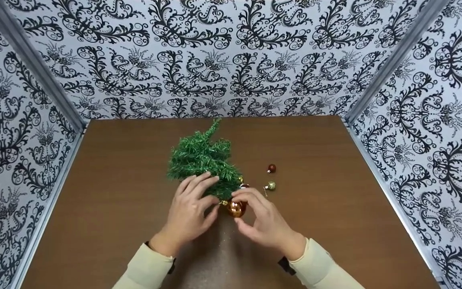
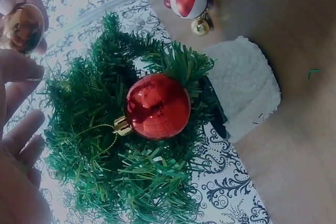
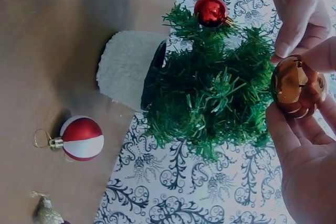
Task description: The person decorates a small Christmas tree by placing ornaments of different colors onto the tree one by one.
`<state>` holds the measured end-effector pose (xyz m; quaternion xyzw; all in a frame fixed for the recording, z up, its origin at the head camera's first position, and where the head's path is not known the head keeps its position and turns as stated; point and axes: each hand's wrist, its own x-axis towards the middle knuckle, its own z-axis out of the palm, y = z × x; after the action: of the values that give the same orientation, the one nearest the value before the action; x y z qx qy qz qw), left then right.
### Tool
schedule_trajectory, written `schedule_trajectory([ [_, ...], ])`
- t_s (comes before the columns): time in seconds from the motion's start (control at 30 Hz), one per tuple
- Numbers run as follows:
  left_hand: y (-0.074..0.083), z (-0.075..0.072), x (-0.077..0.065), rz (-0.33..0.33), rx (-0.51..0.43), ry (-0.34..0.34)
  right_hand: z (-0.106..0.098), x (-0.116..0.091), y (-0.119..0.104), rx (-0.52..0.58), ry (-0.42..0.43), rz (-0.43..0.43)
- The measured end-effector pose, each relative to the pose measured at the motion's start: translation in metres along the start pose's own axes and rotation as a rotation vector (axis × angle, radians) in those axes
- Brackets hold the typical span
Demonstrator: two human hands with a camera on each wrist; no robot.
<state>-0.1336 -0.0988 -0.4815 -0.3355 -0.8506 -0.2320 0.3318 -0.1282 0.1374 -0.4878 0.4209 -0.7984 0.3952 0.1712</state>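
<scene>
My right hand (image 1: 269,222) holds a shiny orange-gold Christmas ball (image 1: 236,208) between thumb and fingers. At the ball's gold cap, the thumb and index finger of my left hand (image 1: 191,206) pinch its hanging loop, while the other left fingers stretch out over the tree's edge. Just beyond both hands is a small green artificial Christmas tree (image 1: 201,158), its top pointing away from me. A shiny red ball (image 2: 157,106) with a gold cap and cord sits against the branches in the left wrist view. The tree's white fluffy base (image 3: 126,69) shows in the wrist views.
Right of the tree, a red-and-white ball (image 3: 81,137) lies on the brown table (image 1: 134,241). Near it are a small gold ball (image 2: 200,27), a glittery gold ornament (image 1: 271,185) and a small dark red ball (image 1: 271,168). Patterned walls (image 1: 215,60) enclose the table's back and sides.
</scene>
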Motion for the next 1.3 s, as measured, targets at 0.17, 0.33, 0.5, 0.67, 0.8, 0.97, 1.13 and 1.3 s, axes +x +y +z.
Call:
schedule_trajectory([
  [0.17,-0.001,0.0,-0.003,-0.012,0.034,0.106,0.014,-0.008,0.003,0.012,-0.005,0.074],
  [0.33,0.0,0.001,-0.004,-0.043,0.052,0.139,0.031,-0.013,0.007,0.042,-0.014,0.146],
  [0.5,0.002,0.003,-0.004,-0.046,0.053,0.137,0.043,-0.01,0.009,0.066,0.026,0.178],
  [0.67,0.004,0.004,-0.001,-0.076,0.037,0.136,0.05,-0.001,0.007,0.019,0.131,0.175],
  [0.8,0.005,0.004,-0.001,-0.1,0.021,0.134,0.053,0.006,0.005,0.004,0.199,0.158],
  [0.97,0.005,0.004,-0.003,-0.105,0.008,0.12,0.055,0.01,0.005,0.02,0.21,0.16],
  [1.13,0.002,0.002,-0.006,-0.095,0.024,0.105,0.054,0.014,0.006,-0.018,0.227,0.157],
  [1.3,-0.001,-0.001,-0.008,-0.077,0.074,0.104,0.051,0.021,0.012,-0.183,0.264,0.087],
])
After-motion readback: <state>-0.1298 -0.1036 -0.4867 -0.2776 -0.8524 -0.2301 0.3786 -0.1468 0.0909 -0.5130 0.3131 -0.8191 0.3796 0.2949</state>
